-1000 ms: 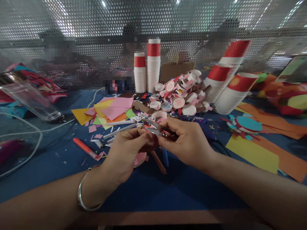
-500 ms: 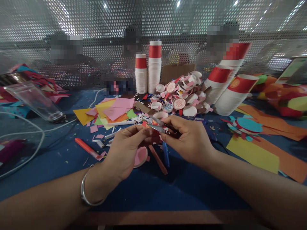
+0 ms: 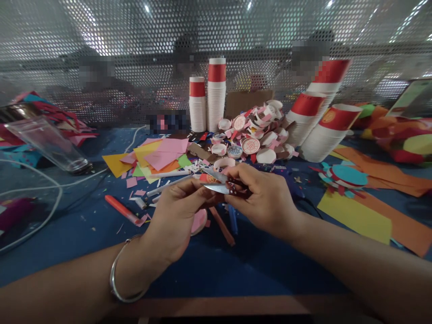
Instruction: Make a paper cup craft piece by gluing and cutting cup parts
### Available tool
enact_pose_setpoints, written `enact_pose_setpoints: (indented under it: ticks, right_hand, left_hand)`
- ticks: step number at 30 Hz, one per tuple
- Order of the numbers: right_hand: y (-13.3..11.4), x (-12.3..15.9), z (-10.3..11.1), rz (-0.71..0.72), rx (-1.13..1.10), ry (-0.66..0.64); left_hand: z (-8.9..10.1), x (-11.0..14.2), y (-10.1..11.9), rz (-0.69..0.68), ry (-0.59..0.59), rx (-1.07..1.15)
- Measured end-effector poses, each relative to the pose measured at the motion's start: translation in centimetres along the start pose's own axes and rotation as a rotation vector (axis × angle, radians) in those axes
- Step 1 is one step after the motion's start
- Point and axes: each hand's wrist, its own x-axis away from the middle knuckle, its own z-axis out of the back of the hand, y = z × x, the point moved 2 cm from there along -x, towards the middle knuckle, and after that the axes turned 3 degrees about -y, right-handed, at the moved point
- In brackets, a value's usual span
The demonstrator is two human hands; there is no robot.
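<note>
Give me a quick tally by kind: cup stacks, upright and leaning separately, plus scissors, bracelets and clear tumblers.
Upright cup stacks: 2
Leaning cup stacks: 3
Scissors, in the right hand: 1
Bracelet: 1
Clear tumbler: 1
Total: 8

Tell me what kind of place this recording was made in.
Probably a craft workspace: colored paper sheets and a heap of cut paper cup pieces cover parts of a blue table, and the right hand holds scissors.

Red piece (paper, perhaps) partly hidden
</note>
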Motion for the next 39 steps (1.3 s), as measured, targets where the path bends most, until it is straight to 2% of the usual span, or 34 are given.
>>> enact_pose_setpoints:
  ticks: [11,19,29,35,39]
  right_hand:
    - [-0.3,0.5,-0.5,0.065,0.114,0.101]
    - [0.0,0.8,0.1,-0.067,-0.087,0.050]
    - [0.4,0.3,-0.1,-0.093,-0.086,-0.037]
    - [0.7,0.3,-0.4,-0.117,-0.020,-0.067]
    - [0.7,0.4,-0.4,-0.097,0.021,-0.064]
  left_hand:
    - [0.1,0.0,0.1,0.002,0.041,0.005]
    - [0.4,-1.0,0.2,0.001,0.079,0.099]
    - [0.7,-1.2,0.4,0.010,0.114,0.118]
    - [0.6,-0.9,0.4,0.039,0.065,0.085]
    - [0.6,-0.8,0.3,0.050,0.071,0.062]
